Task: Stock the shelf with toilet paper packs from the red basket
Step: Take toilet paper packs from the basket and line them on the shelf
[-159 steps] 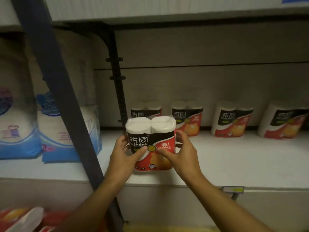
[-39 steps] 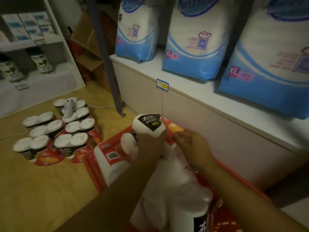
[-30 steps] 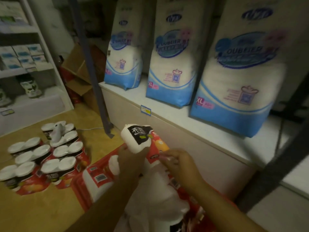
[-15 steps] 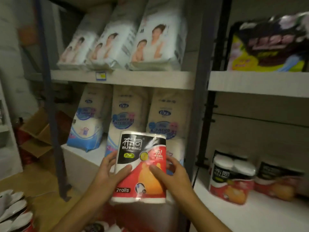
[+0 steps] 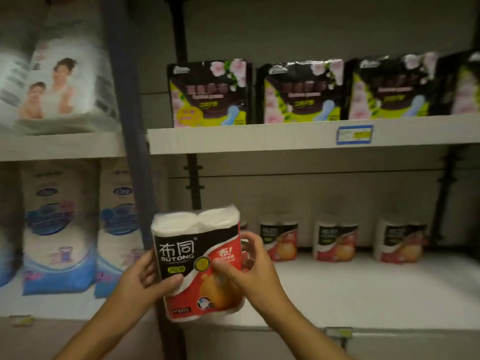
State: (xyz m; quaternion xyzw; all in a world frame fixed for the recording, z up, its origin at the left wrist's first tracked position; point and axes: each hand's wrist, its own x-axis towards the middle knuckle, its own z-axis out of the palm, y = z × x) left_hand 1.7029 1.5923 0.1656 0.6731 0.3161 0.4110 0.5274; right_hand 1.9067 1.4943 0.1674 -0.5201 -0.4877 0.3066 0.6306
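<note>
Dim store shelving filled the view, white boards on dark uprights, with much of the left side blurred. On the far left, an upper board carried a pale diaper pack (image 5: pixel 55 84) printed with a picture of two people, and under it stood blue-and-white diaper bags (image 5: pixel 61 229) in a row. A dark post (image 5: pixel 132 141) divided that bay from the next.

Just right of the post, the person held a two-roll toilet paper pack (image 5: pixel 198 263) upright in the air, in front of the lower shelf (image 5: pixel 363 289) and near its front left corner; whether its base touched the board could not be told. The left hand (image 5: pixel 141 279) gripped its left side, thumb across the black label. The right hand (image 5: pixel 250 271) gripped the right side, thumb on the red print and fingers curled behind.

Further right, three matching shelved packs (image 5: pixel 335 241) stood well apart along the back of that shelf, with a sliver of another showing behind the held one. Above them, black-and-yellow sanitary pad packs (image 5: pixel 302 92) lined the upper shelf (image 5: pixel 259 137), whose edge bore a blue price tag (image 5: pixel 354 134).
</note>
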